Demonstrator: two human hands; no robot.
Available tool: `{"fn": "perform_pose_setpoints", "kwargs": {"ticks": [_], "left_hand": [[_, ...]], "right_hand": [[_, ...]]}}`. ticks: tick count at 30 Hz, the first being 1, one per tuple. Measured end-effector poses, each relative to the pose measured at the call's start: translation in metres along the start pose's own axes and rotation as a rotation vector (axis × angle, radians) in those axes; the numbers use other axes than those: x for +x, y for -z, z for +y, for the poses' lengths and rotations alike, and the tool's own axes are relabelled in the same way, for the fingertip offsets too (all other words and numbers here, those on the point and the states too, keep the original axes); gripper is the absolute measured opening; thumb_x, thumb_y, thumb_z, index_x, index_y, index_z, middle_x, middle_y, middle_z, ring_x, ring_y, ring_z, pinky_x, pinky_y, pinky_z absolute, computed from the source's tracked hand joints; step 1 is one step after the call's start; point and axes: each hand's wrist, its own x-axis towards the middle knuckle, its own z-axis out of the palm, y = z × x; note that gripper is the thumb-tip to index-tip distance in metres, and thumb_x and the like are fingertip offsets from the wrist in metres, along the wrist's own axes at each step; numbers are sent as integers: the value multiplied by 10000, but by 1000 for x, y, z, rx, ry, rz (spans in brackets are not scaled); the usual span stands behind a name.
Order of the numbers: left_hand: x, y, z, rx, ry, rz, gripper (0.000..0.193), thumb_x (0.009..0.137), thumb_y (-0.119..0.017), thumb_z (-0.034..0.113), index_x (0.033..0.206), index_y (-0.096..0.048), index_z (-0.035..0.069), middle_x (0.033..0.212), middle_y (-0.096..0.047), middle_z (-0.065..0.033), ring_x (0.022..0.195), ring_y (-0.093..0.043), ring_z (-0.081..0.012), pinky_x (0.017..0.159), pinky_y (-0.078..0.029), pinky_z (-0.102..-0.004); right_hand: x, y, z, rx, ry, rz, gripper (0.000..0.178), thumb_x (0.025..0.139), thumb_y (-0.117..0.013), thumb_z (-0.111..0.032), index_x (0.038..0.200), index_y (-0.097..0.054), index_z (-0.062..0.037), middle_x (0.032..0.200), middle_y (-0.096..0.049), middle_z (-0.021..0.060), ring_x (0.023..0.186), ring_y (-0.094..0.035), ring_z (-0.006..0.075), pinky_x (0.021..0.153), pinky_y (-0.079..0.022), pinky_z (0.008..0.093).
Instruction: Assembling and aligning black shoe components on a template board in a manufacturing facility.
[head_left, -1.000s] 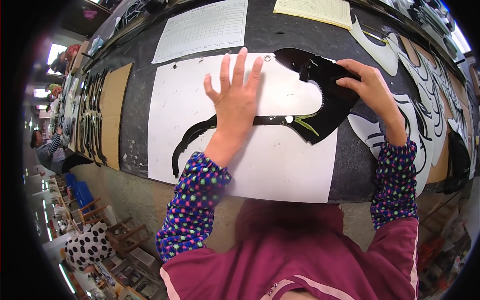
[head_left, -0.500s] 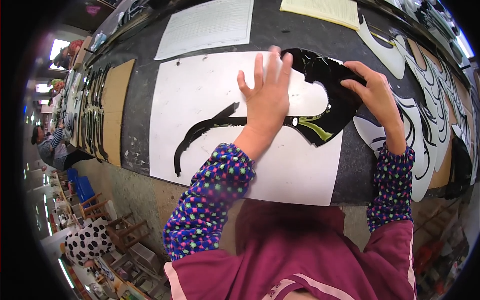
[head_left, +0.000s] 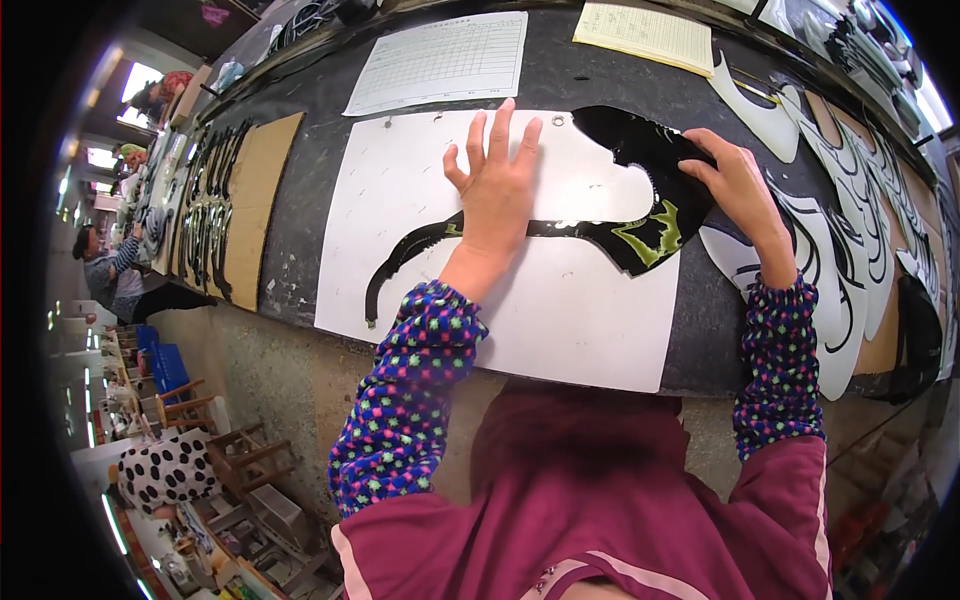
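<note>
You rest both hands at a glossy black cut sheet [head_left: 682, 195] on a white board [head_left: 570, 325], on the dark table [head_left: 705, 340].

Your left hand [head_left: 493, 195] is open, fingers spread, over the piece's thin curved strip; your right hand [head_left: 738, 185] curves its thumb and fingers at the broad right end, though you cannot tell whether they pinch it. The piece looks light, thin and bendy, perhaps slick; the narrow strip likely creases or tears soonest, so the broad end seems the safer hold. To the left, a flat cardboard sheet [head_left: 268, 195] carries black strips [head_left: 218, 245].
</note>
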Motion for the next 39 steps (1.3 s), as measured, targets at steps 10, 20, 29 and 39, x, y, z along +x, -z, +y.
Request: {"fn": "perform_pose_setpoints", "kwargs": {"ticks": [10,20,29,39], "left_hand": [[2,-16,40,-66,11,-14,509,910,-521,107,1403,-514,234,1493,-417,-31,1367,-362,-284,1101,-146,-583],[16,-12,52,-96,8,214,555,880,-540,98,1424,-498,196,1477,-438,-58,1358,-378,-296,1074,-203,-593],[16,16,24,-267,85,41,480,923,-542,145,1402,-530,174,1482,-427,-81,1379,-364,-265,1099,-169,-545],[-69,46,-45,-307,299,-58,430,911,-625,111,1338,-596,145,1421,-479,-86,1305,-451,-246,1053,-267,-476]], "right_hand": [[0,-6,0,24,1,28,306,883,-672,-125,1153,-614,7,1038,-699,229,987,-668,392,844,-506,403],[1,-10,14,30,76,67,329,855,-684,-74,1159,-601,23,1004,-704,208,949,-700,331,820,-520,348],[13,23,-15,52,42,-144,316,839,-694,-102,1126,-632,14,982,-680,258,965,-654,423,821,-514,429],[93,123,-94,36,-77,-621,384,818,-755,-73,1170,-642,35,967,-692,31,897,-615,115,862,-501,287]]}}
